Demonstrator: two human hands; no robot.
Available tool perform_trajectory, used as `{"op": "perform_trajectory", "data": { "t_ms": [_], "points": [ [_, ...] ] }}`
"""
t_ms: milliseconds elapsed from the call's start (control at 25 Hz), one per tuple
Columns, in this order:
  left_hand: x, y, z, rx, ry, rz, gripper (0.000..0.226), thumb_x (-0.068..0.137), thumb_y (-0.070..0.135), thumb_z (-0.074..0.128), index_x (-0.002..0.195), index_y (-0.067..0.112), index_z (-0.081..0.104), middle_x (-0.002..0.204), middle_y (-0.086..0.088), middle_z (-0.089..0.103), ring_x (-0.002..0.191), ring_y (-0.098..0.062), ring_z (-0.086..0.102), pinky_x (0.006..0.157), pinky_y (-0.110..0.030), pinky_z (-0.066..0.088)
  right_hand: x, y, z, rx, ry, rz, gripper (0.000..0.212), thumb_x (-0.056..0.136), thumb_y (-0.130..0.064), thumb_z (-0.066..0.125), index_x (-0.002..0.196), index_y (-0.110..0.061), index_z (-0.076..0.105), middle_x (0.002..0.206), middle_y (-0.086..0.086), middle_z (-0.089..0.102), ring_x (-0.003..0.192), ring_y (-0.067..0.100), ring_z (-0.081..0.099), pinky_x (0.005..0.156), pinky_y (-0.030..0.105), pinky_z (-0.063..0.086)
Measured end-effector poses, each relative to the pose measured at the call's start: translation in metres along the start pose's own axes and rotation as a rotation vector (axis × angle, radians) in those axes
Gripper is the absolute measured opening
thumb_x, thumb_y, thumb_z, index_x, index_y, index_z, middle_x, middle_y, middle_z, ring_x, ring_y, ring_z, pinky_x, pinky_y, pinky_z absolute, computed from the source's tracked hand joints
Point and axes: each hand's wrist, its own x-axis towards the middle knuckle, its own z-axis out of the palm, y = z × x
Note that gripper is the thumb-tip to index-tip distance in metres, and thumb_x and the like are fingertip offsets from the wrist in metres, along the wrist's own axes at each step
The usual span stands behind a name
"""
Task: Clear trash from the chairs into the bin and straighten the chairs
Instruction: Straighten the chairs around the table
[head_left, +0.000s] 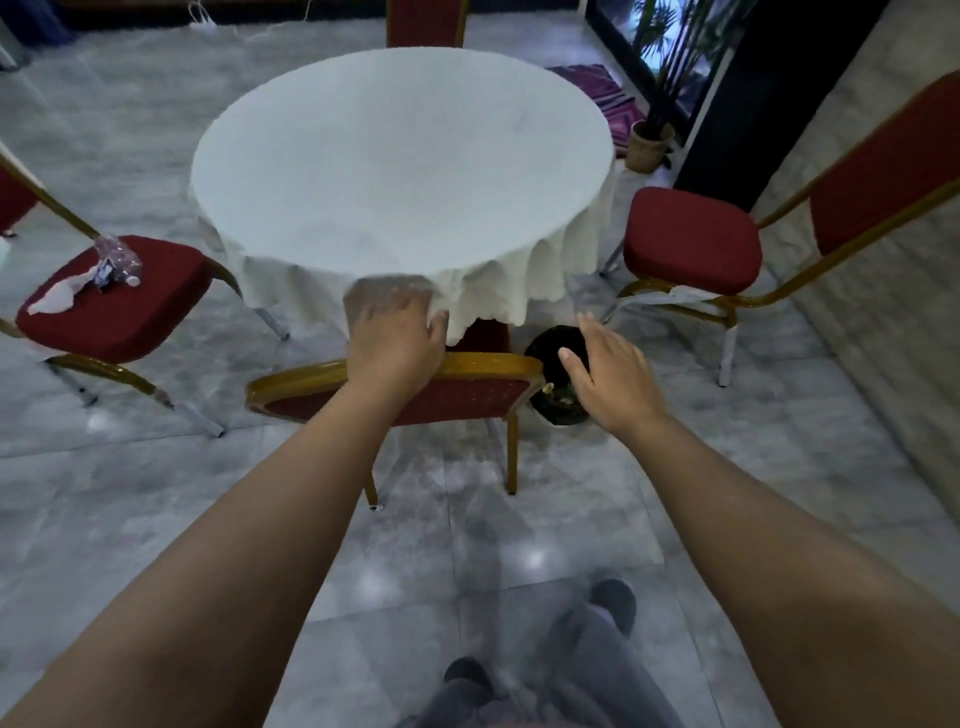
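Chairs, red with gold frames, ring a round white-clothed table (400, 156): five in view. My left hand (396, 343) grips the nearest chair's back (467, 387); my right hand (610, 376) hovers open over a black bin (550, 343). Trash (111, 265) sits on the left chair's seat (114, 301). Grey marble floor (571, 519).

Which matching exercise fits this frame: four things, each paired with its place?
Things:
1 crushed bottle
2 bin
3 left hand
4 potted plant

Places:
A beside the dark window frame, beyond the table
B on the near chair's backrest top
C on the left chair's seat
D on the floor, right of the near chair

Pairs: 1-C, 2-D, 3-B, 4-A
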Motion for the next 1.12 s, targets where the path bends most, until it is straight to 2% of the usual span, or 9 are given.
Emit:
{"op": "perform_trajectory", "data": {
  "t_ms": [80, 200, 360, 480, 600, 840, 1120],
  "points": [
    [0.010, 0.032, 0.007, 0.023, -0.017, 0.042, 0.052, 0.103, 0.039, 0.034, 0.148, 0.014, 0.039, 0.155, -0.009, 0.037, 0.138, -0.031, 0.038, 0.112, -0.042, 0.031, -0.002, 0.031, -0.009, 0.012, 0.002, 0.043, 0.060, 0.103, -0.047, 0.029, 0.155, -0.018, 0.022, 0.161, 0.002, 0.026, 0.147, 0.020, 0.026, 0.118, 0.038, 0.021],
    [0.030, 0.088, 0.030, 0.023, -0.069, 0.128, 0.055, 0.102, 0.039, 0.035, 0.151, 0.012, 0.034, 0.158, -0.010, 0.032, 0.143, -0.030, 0.032, 0.115, -0.041, 0.026, -0.002, 0.088, -0.027, 0.026, -0.007, 0.103, 0.059, 0.104, -0.046, 0.030, 0.155, -0.018, 0.023, 0.161, 0.002, 0.027, 0.146, 0.020, 0.028, 0.116, 0.039, 0.026],
    [0.057, 0.183, 0.073, -0.003, -0.159, 0.228, 0.056, 0.103, 0.039, 0.035, 0.151, 0.010, 0.032, 0.157, -0.012, 0.032, 0.144, -0.029, 0.030, 0.118, -0.041, 0.024, -0.006, 0.171, -0.060, 0.004, -0.016, 0.195, 0.059, 0.104, -0.045, 0.030, 0.155, -0.018, 0.023, 0.161, 0.002, 0.025, 0.146, 0.020, 0.027, 0.117, 0.038, 0.025],
    [0.082, 0.268, 0.108, -0.002, -0.185, 0.332, 0.057, 0.103, 0.037, 0.036, 0.151, 0.008, 0.029, 0.158, -0.015, 0.029, 0.147, -0.029, 0.025, 0.121, -0.041, 0.017, -0.007, 0.244, -0.093, -0.031, 0.002, 0.268, 0.059, 0.104, -0.044, 0.031, 0.155, -0.016, 0.023, 0.161, 0.003, 0.025, 0.146, 0.021, 0.027, 0.118, 0.038, 0.023],
    [0.104, 0.347, 0.141, -0.063, -0.228, 0.383, 0.058, 0.103, 0.037, 0.037, 0.152, 0.008, 0.026, 0.159, -0.015, 0.026, 0.148, -0.029, 0.022, 0.121, -0.041, 0.016, -0.006, 0.311, -0.125, -0.038, 0.044, 0.348, 0.059, 0.104, -0.043, 0.031, 0.155, -0.015, 0.024, 0.161, 0.006, 0.026, 0.147, 0.023, 0.026, 0.118, 0.039, 0.023],
    [0.141, 0.464, 0.185, -0.151, -0.286, 0.433, 0.062, 0.103, 0.041, 0.036, 0.154, 0.008, 0.023, 0.161, -0.016, 0.021, 0.148, -0.031, 0.019, 0.121, -0.041, 0.015, -0.001, 0.411, -0.172, 0.022, 0.141, 0.497, 0.058, 0.103, -0.042, 0.037, 0.151, -0.012, 0.032, 0.157, 0.009, 0.035, 0.144, 0.025, 0.033, 0.118, 0.037, 0.026],
    [0.244, 0.586, 0.228, -0.206, -0.334, 0.476, 0.061, 0.104, 0.042, 0.031, 0.154, 0.010, 0.020, 0.162, -0.015, 0.019, 0.150, -0.029, 0.016, 0.122, -0.042, 0.013, 0.088, 0.520, -0.231, 0.057, 0.261, 0.547, 0.061, 0.103, -0.043, 0.036, 0.153, -0.009, 0.028, 0.155, 0.011, 0.037, 0.141, 0.027, 0.036, 0.115, 0.041, 0.031]
  ]
}}
